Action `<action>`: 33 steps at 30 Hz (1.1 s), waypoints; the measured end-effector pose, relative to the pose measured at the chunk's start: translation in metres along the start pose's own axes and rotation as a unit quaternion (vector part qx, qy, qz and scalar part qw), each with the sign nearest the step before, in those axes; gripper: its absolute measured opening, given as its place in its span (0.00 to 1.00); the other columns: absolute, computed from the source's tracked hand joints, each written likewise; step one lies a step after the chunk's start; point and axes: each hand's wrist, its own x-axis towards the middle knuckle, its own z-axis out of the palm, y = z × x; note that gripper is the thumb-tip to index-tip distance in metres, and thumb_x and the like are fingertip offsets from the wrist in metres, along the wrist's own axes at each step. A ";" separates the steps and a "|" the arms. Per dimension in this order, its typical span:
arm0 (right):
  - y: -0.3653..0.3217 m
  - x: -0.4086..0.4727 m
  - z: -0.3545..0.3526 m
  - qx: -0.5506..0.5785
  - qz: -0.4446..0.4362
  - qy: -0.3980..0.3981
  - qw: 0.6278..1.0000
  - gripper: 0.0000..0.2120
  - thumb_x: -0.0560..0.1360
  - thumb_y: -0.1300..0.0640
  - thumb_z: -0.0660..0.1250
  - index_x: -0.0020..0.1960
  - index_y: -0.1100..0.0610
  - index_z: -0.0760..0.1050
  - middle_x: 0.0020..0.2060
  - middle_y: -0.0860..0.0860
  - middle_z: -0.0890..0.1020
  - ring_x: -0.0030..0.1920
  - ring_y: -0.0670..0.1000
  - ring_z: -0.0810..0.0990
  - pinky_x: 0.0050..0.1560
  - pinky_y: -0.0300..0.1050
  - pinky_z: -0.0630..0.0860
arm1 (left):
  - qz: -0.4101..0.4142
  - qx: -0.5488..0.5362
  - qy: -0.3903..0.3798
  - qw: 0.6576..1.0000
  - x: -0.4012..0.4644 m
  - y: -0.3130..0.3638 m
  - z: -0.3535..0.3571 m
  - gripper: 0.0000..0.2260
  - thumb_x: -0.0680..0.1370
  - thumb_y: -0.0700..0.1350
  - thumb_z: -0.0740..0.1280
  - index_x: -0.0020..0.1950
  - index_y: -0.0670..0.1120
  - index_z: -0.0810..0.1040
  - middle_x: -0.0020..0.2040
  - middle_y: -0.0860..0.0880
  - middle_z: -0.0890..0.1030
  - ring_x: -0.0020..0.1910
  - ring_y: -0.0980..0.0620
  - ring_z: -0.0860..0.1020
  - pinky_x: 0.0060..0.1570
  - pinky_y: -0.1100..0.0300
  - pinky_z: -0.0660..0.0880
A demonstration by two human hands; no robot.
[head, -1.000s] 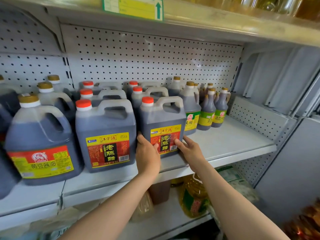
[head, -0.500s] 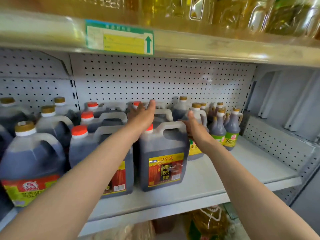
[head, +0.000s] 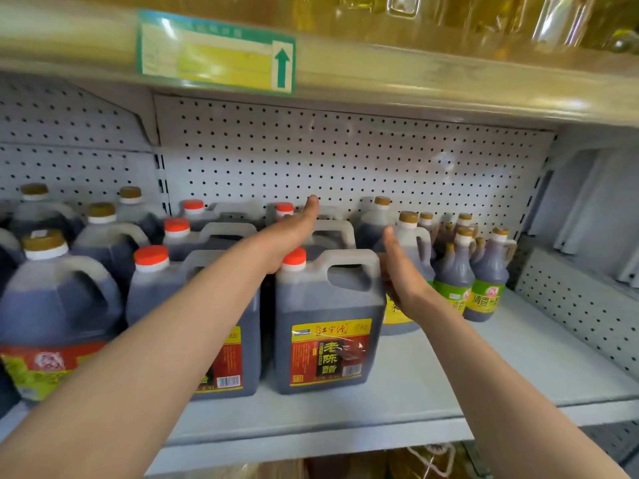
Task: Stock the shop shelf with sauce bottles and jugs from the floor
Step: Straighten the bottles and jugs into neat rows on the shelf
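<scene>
Head view: dark rectangular plastic vinegar jug with orange cap and red-yellow label [head: 328, 326] stands upright on the grey metal shelf [head: 449, 385], near the front edge, about mid-width, just beside a matching orange-capped jug [head: 207, 305] on its left. Long axis vertical; label faces the front edge, moulded handle runs toward the right end of the shelf, cap sits at the jug's left top corner.

Left hand [head: 287, 233] reaches over the cap toward the second-row jugs, fingers straight, gripping nothing; whether the palm touches the cap is unclear. Right hand [head: 397, 271] lies flat against the jug's right upper side by the handle, fingers extended, not curled round it.

Risks, as a judgement: a hard backward shove could ram the rear orange-capped jugs against the white pegboard back panel [head: 345, 160], or tip the jug if pushed high. The right forearm passes close to the small dark bottles with green labels and gold caps [head: 484, 281]; a sideways sweep could topple them. Gold-capped round jugs [head: 52, 299] at the left end look safely apart.
</scene>
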 end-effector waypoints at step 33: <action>0.041 -0.140 0.172 -0.043 -0.184 0.262 0.946 0.13 0.82 0.51 0.58 0.54 0.54 0.80 0.50 0.46 0.83 0.53 0.43 0.79 0.56 0.39 0.72 | 0.335 -0.144 0.253 0.896 -0.123 -0.195 -0.088 0.22 0.82 0.52 0.56 0.76 0.48 0.65 0.75 0.54 0.67 0.74 0.59 0.64 0.74 0.60 0.60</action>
